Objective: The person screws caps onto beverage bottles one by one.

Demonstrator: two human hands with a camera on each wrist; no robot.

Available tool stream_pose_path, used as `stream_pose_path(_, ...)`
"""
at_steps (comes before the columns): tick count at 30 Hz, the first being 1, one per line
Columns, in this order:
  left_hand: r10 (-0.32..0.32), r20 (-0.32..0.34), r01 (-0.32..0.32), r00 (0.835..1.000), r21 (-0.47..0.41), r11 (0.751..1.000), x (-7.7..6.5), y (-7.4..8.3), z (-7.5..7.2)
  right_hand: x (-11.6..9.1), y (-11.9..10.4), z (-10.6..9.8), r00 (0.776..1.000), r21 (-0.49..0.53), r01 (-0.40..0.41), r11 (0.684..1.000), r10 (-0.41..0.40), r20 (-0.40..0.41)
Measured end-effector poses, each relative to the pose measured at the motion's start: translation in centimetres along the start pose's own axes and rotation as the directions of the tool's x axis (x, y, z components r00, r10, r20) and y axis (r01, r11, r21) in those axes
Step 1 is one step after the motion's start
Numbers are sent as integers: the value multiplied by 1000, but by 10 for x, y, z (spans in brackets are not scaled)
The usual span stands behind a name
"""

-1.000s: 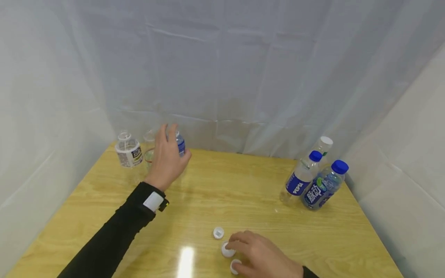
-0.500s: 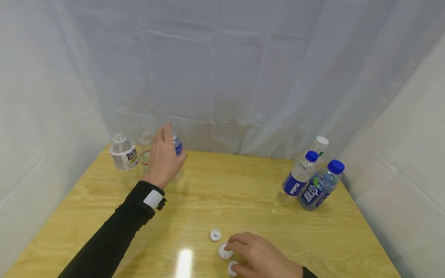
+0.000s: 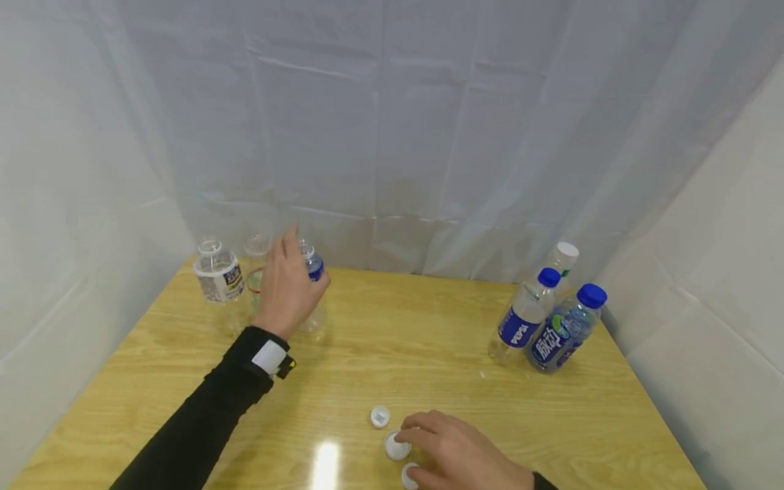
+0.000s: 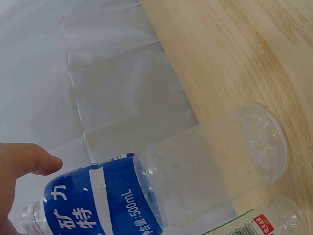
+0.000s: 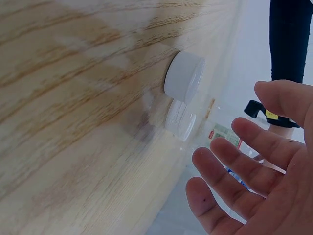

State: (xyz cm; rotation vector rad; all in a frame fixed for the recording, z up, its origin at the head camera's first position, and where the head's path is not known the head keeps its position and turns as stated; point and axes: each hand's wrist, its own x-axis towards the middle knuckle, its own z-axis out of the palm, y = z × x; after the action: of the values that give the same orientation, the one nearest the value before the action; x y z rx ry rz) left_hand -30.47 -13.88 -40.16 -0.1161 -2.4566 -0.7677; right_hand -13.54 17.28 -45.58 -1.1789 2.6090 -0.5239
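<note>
In the head view my left hand (image 3: 286, 289) is at the back left, beside a clear uncapped bottle with a blue label (image 3: 316, 267). The left wrist view shows this bottle's blue label (image 4: 105, 196) up close, its base on the table and my thumb (image 4: 36, 159) apart from it; the other fingers are mostly hidden. My right hand (image 3: 456, 446) hovers at the front, fingers loosely bent over a white cap (image 3: 397, 446) and another white cap (image 3: 409, 478). A third white cap (image 3: 380, 417) lies just beyond. From the right wrist, the fingers appear spread and hold nothing.
Left of the blue-label bottle stand another clear uncapped bottle (image 3: 256, 262) and one with a white-and-black label (image 3: 219, 278). At right are a capped Pepsi bottle (image 3: 520, 323), a blue-capped bottle (image 3: 563, 333) and a white-capped bottle (image 3: 564, 257). Pale sheeting encloses the table (image 3: 392, 340).
The blue-label bottle has come down slightly onto the table, and my left hand has loosened from it. My right hand stays over the caps. The head view has shifted a little.
</note>
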Motion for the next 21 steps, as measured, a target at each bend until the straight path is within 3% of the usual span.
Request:
stream_pose_path(6,-85,50,88,995,-57,994,-4,-3,4,1,0,1,1000,40,-27,999,26,14)
stream_pose_path(12,-188,143,209,972,-147,967,-12,-11,11,0,0,1,999,45,-32,998,31,24)
stream_pose_path(21,-214,168,242,962,-167,956,-21,-19,21,1,2,2,999,39,-14,999,13,38)
